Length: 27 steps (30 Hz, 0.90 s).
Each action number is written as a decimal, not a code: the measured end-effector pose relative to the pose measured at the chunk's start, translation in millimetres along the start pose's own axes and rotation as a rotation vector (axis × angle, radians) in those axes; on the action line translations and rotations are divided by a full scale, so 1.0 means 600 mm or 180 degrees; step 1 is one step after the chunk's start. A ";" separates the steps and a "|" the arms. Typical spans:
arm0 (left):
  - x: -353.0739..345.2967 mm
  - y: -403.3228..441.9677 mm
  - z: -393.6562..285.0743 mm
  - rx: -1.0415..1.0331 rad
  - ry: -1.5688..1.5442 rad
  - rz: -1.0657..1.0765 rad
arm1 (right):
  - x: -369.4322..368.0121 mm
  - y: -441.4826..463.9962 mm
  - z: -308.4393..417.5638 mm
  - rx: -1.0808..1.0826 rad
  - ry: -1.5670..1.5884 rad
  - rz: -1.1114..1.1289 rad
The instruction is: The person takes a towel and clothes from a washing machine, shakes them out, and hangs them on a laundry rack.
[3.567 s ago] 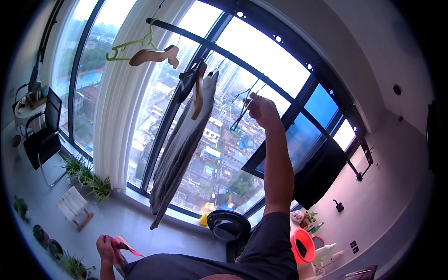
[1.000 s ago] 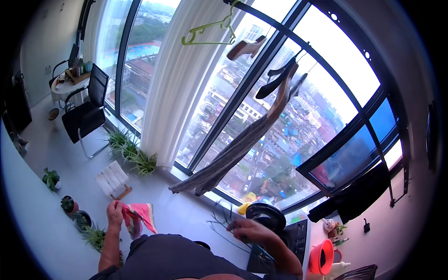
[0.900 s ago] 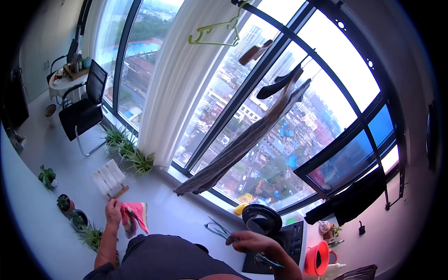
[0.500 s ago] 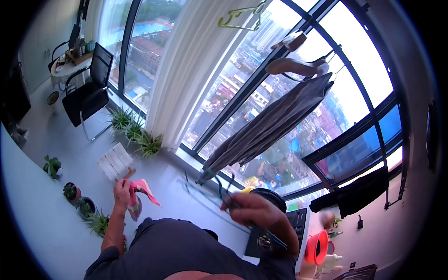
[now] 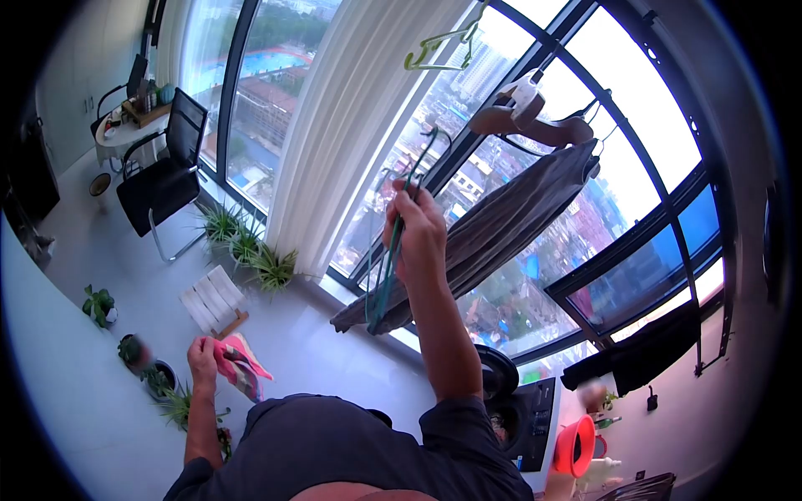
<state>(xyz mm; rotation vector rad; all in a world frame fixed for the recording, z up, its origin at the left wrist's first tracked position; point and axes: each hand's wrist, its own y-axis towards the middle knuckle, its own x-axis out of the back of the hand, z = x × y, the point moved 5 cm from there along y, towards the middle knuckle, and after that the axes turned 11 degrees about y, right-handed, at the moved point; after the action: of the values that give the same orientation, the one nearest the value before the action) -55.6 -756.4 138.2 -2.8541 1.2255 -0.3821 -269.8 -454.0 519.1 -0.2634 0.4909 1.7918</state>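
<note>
My right hand [image 5: 418, 230] is raised in front of the window, its fingers closed around thin dark green wire hangers [image 5: 386, 280] whose hooks point up. Behind it a grey garment [image 5: 518, 217] hangs from the black rail [image 5: 618, 108], beside wooden hangers [image 5: 535, 125]. A light green hanger [image 5: 443, 48] hangs further left on the rail. Low on the left, my left hand [image 5: 201, 361] grips a pink patterned cloth [image 5: 241, 365], which droops to the right of the fingers.
A white slatted stool [image 5: 212, 301] and potted plants [image 5: 242, 238] stand on the floor at the left, with a black chair [image 5: 159, 184] behind. To the lower right are a washing machine [image 5: 535, 417] with its door open, a red basin [image 5: 575, 447] and a hanging black garment [image 5: 643, 355].
My right hand has risen from low near the washing machine to window height, bringing the green hangers upright. My left hand still holds the pink cloth, slightly lower and further left.
</note>
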 end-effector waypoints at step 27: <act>-0.015 0.067 0.026 0.0211 -0.0275 0.0049 | -0.140 0.231 0.262 0.2006 0.0328 -0.0506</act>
<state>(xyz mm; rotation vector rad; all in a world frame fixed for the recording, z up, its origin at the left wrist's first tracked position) -86.5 -779.3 116.9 -2.7723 1.1961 -0.2898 -367.8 -483.5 720.3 0.0464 1.0454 1.3930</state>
